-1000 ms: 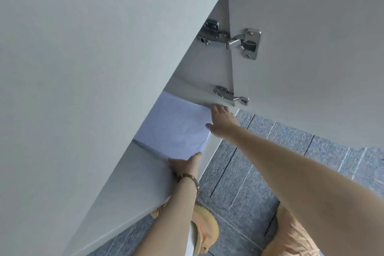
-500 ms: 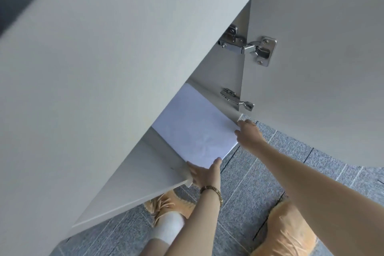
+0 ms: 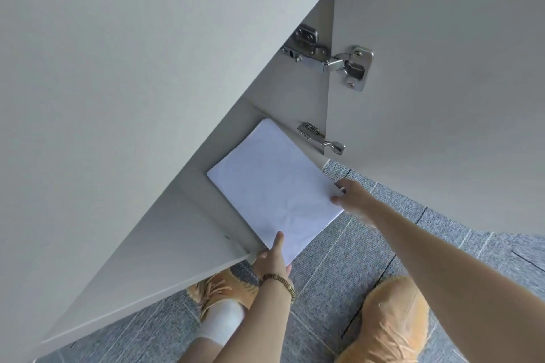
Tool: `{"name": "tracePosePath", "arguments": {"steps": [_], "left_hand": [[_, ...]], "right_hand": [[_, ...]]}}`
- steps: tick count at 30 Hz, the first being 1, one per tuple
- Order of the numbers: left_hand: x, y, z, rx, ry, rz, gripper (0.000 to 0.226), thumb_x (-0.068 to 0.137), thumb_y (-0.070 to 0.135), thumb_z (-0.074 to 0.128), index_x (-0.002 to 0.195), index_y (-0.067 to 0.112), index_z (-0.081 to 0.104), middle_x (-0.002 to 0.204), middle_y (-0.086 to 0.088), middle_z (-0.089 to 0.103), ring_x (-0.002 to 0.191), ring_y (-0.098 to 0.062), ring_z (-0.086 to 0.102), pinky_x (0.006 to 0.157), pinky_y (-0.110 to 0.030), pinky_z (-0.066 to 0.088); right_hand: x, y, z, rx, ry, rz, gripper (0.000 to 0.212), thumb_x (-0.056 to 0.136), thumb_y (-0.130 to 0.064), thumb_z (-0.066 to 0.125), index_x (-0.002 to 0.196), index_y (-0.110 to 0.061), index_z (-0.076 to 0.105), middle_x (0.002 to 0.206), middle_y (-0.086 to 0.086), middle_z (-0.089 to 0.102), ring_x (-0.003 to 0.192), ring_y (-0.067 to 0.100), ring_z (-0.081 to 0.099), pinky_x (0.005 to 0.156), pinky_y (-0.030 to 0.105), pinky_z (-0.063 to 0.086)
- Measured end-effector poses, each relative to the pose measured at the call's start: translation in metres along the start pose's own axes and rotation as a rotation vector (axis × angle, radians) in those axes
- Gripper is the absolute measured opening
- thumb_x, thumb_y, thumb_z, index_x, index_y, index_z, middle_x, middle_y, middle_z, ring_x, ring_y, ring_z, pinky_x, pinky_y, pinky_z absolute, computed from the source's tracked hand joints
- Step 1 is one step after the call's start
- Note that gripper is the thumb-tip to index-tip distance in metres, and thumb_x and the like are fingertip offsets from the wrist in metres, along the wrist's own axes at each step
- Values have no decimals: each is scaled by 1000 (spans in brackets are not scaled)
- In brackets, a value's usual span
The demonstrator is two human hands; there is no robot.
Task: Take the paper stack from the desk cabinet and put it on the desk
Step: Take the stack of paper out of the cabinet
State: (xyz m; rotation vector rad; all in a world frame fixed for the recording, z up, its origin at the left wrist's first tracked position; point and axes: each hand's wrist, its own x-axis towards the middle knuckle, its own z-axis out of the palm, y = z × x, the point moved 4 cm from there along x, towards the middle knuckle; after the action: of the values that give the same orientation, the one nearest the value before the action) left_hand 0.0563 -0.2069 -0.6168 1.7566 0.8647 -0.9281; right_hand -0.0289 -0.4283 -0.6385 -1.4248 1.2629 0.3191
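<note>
One paper stack [image 3: 275, 186], white, half out of the desk cabinet [image 3: 298, 103], near corner overhanging the cabinet floor edge. Left hand [image 3: 272, 256] pinching the near edge, thumb on top. Right hand [image 3: 352, 197] gripping the right-hand corner. Two metal hinges [image 3: 330, 59] on one open door [image 3: 442, 82]. Two tan shoes [image 3: 389, 324] on grey carpet tiles [image 3: 333, 268]. One beaded bracelet [image 3: 278, 281] on the left wrist.

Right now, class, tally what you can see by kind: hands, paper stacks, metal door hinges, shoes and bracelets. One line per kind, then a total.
Hands: 2, the left hand and right hand
Paper stack: 1
Metal hinges: 2, upper and lower
Shoes: 2, left and right
Bracelet: 1
Total: 8
</note>
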Motion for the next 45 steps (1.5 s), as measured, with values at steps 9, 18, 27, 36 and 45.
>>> {"name": "tracePosePath", "arguments": {"steps": [9, 18, 27, 36, 45], "left_hand": [[9, -4, 1, 167, -141, 67, 61, 65, 48, 88, 107, 15, 58, 118, -4, 68, 109, -25, 63, 91, -40, 52], [-52, 22, -28, 307, -177, 300, 32, 89, 11, 72, 117, 13, 58, 115, -7, 66, 101, -24, 62, 90, -33, 49], [-139, 4, -93, 502, -274, 336, 66, 66, 30, 85, 124, 10, 63, 123, -10, 70, 108, -29, 69, 95, -48, 56], [-356, 21, -159, 560, -460, 582, 39, 71, 24, 79, 105, 6, 70, 108, -9, 76, 96, -24, 72, 89, -45, 59], [-506, 61, -266, 427, -557, 910, 39, 78, 28, 80, 111, 11, 71, 107, -2, 77, 98, -23, 73, 89, -46, 59]], "right_hand": [[-3, 5, -4, -22, -78, 10, 52, 83, -23, 75, 132, -13, 59, 125, 12, 66, 118, 30, 62, 104, 42, 47], [-68, -14, 6, -103, -79, -8, 48, 87, -11, 72, 132, -6, 56, 126, 13, 65, 116, 32, 62, 100, 43, 50], [-271, -26, -31, -12, 52, -20, 37, 87, -8, 66, 122, -10, 53, 105, 7, 64, 94, 26, 64, 77, 38, 53], [-457, -11, -78, 168, 216, -124, 59, 52, -37, 62, 106, -14, 62, 100, 6, 73, 97, 30, 70, 87, 50, 58], [-644, -67, -79, 427, 295, -521, 36, 68, -22, 67, 103, -18, 61, 98, 4, 72, 79, 16, 68, 70, 32, 56]]}}
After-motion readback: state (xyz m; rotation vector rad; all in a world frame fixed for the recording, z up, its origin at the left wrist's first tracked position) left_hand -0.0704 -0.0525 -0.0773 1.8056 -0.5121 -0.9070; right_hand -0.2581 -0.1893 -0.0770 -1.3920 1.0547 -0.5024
